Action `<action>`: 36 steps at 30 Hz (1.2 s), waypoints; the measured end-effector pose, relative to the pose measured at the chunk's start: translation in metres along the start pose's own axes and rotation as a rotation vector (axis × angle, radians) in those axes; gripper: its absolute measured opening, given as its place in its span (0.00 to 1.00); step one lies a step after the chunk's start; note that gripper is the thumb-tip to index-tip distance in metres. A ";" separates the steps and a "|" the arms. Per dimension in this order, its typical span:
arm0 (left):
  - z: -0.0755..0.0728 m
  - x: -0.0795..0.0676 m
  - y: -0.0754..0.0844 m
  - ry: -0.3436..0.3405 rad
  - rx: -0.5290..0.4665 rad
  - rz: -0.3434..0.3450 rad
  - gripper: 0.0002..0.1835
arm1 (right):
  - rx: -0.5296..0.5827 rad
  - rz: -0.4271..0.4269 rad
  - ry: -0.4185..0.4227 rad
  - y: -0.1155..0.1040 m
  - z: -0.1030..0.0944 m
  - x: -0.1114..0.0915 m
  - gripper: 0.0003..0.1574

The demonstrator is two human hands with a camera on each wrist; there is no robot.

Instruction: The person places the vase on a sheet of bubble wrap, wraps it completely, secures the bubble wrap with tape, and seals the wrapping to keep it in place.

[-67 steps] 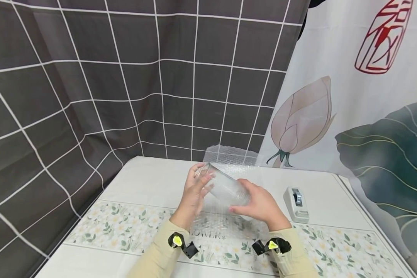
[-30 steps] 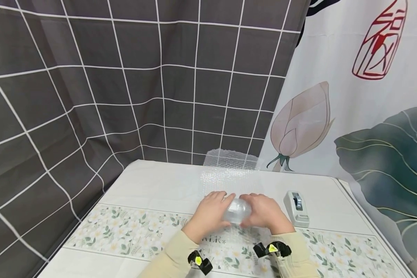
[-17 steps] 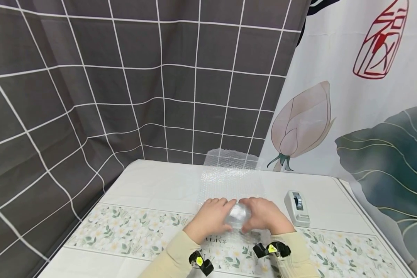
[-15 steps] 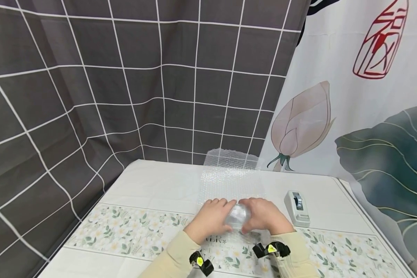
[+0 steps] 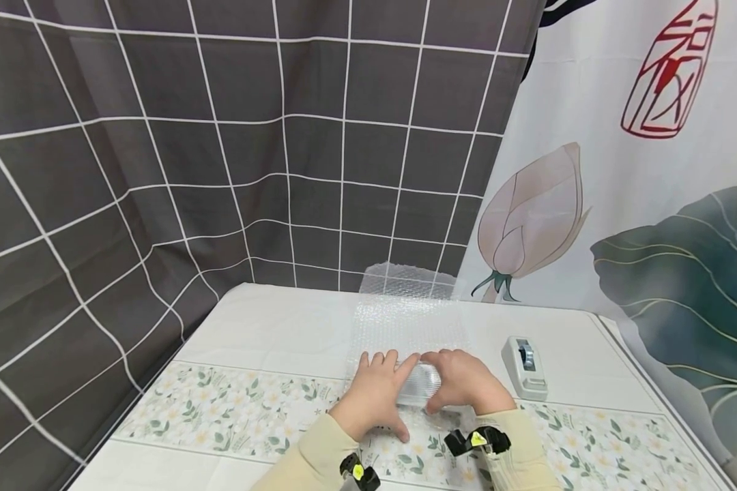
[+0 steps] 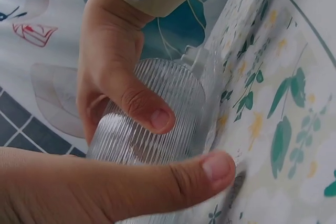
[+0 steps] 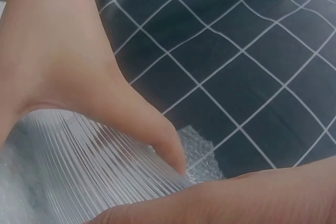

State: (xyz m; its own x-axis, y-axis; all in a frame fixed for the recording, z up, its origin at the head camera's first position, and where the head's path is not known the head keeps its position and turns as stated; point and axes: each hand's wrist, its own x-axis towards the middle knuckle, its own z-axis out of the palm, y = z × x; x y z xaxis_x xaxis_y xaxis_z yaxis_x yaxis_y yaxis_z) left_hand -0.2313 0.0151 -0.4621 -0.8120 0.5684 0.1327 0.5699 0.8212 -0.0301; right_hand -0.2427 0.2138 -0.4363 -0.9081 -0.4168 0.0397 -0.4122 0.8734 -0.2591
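A clear ribbed glass (image 5: 420, 385) lies on its side between both hands, on a sheet of bubble wrap (image 5: 408, 317). My left hand (image 5: 374, 395) rests along its left part with spread fingers, the thumb held off toward me. In the left wrist view that thumb (image 6: 205, 174) sticks out straight in front of the ribbed wall. My right hand (image 5: 467, 382) grips the glass at its right end, fingers over the far side and thumb on the near side. The right wrist view shows the ribbed wall (image 7: 105, 177) close up between the hands.
A white tape dispenser (image 5: 525, 368) stands right of the bubble wrap. The white table (image 5: 270, 320) has a printed floral band (image 5: 221, 402) across it. Behind hang a dark checked curtain (image 5: 313, 157) and a white one with a flower print (image 5: 531, 218).
The glass, tilted in both hands at first, has been lowered onto the bubble wrap. Since half a second ago my left fingers have spread and the thumb has moved off the glass.
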 end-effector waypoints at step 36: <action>-0.004 0.001 -0.011 -0.016 -0.061 0.058 0.46 | -0.241 0.145 0.015 -0.040 0.003 -0.008 0.64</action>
State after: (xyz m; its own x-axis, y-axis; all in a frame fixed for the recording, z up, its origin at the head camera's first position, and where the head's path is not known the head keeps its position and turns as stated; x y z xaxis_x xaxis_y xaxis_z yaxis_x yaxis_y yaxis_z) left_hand -0.2377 0.0067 -0.4576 -0.7789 0.6162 0.1170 0.6224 0.7824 0.0231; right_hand -0.2184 0.1815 -0.4291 -0.9591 -0.2811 0.0337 -0.2820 0.9591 -0.0261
